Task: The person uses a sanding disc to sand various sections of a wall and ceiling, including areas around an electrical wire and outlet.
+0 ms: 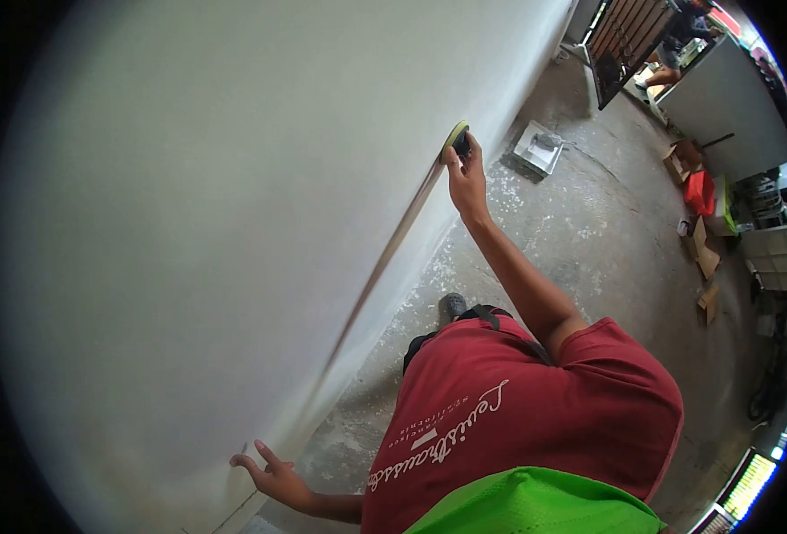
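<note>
Beside the pale wall (233, 222), my right hand (469, 182) is closed around what looks like a roll of tape (455, 138), with a yellow-green outer rim and a dark inner side. A thin brownish strip (385, 262) runs from the roll down along the wall toward my left side; its lower end fades from sight. My left hand (278, 478) is low by the wall, fingers apart, its fingertips at or close to the surface. I cannot make out anything held there.
On the paint-spotted concrete floor (580, 231) lies a white tray (538, 149) near the wall. A slatted gate (625, 44) and a person (669, 53) are farther off. Cardboard pieces (703, 254) and a red container (700, 193) lie at the right.
</note>
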The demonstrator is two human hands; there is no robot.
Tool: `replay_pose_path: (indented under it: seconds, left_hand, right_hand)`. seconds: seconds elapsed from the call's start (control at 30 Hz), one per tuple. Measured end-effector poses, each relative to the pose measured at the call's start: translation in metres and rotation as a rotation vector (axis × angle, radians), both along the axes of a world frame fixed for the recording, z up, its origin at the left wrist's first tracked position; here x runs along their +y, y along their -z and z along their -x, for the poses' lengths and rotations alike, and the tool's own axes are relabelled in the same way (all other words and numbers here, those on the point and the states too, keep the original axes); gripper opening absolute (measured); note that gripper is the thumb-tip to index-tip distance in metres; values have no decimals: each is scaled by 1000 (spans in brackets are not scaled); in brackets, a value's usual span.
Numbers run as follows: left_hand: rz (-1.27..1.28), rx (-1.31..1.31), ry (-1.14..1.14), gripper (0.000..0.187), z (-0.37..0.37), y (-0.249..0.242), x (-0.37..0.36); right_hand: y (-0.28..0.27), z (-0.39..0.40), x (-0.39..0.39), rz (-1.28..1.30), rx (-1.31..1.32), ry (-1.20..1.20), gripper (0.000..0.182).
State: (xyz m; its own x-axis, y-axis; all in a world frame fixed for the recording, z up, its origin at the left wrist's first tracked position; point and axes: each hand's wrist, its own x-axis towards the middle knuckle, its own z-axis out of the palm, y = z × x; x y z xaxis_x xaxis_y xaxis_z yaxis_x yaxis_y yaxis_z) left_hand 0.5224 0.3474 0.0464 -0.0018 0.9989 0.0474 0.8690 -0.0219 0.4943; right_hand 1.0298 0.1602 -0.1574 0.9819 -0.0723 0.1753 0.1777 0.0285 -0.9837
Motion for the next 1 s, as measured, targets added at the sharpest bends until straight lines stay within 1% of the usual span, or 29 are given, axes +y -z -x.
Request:
replay_pose_path:
  seconds: [0.07, 0.1, 0.17, 0.2, 0.23, 0.27, 0.33, 0.37, 0.4, 0.43, 0.47, 0.5, 0.53, 0.57, 0.6, 0.63, 0.67, 0.7, 0.77, 0.8, 0.87, 0.9, 0.97, 1.0]
  left_hand:
    - [15, -15, 14, 80, -1, -3, 1]
    - [-2, -17, 22, 79, -7, -6, -3]
    - [-18, -23, 20, 78, -7, -7, -4]
    - [-48, -42, 57, 78, -4, -4, -2]
    - [-80, -61, 92, 79, -3, -4, -3]
    - [-82, -66, 82, 79, -2, -6, -3]
    - [107, -42, 44, 81, -8, -19, -8]
    - [99, -54, 15, 81, -1, -11, -2]
    - [44, -92, 146, 83, 13, 6, 8]
    - [-26, -127, 247, 84, 31, 19, 9]
    - [-35, -146, 325, 86, 20, 20, 6]
    - [-97, -188, 232, 88, 32, 11, -7]
    - [-115, -253, 199, 91, 26, -8, -17]
    - [-191, -362, 212, 88, 33, -10, -22]
    - [-349, -353, 277, 87, 55, 10, -21]
    - [-278, -312, 230, 86, 66, -3, -32]
    - [-301, -312, 234, 84, 88, 1, -40]
    - [-278, -380, 254, 83, 109, 8, -47]
    - [-189, -416, 239, 83, 148, 42, -69]
    - [-181, -429, 203, 83, 172, 55, -79]
    - [-40, -400, 147, 83, 206, 88, -92]
    - [-32, -414, 119, 83, 222, 103, -93]
    - [111, -399, 46, 82, 262, 123, -104]
    - [98, -406, 18, 82, 287, 128, -120]
  right_hand:
    - [0, 8, 0, 101, -77, 9, 64]
    - [1, 5, -2, 102, -78, 9, 64]
    - [3, -7, -6, 133, 58, 11, 64]
    - [27, -26, -8, 81, 108, 12, 63]
    - [25, -29, -12, 89, 157, 3, 63]
    - [24, -25, -10, 55, 138, -15, 64]
    - [28, -14, -9, 22, 110, -54, 64]
    - [28, -5, -9, 118, 64, -13, 61]
    - [30, -1, -3, 204, 7, 9, 58]
    - [57, -13, -9, 296, 57, 63, 53]
    - [120, -44, -31, 378, -152, -119, 47]
    - [168, -102, -32, -163, -147, -379, 48]
    - [160, -99, -35, -192, -170, -541, 48]
    - [153, -102, -42, 398, -212, -260, 39]
    - [65, -38, -27, 270, 36, -204, 49]
    - [107, -56, -29, -21, 10, -288, 55]
    - [74, -10, -9, -78, 111, -280, 58]
    - [35, 40, -3, -124, 216, -240, 62]
    - [45, 77, 0, -102, 306, -356, 68]
    - [55, 95, 8, -105, 321, -310, 67]
    - [75, 137, 28, -287, 416, -328, 63]
    - [87, 155, 41, -386, 486, -354, 62]
    - [95, 208, 65, -442, 627, -465, 62]
    - [103, 244, 65, -501, 676, -612, 47]
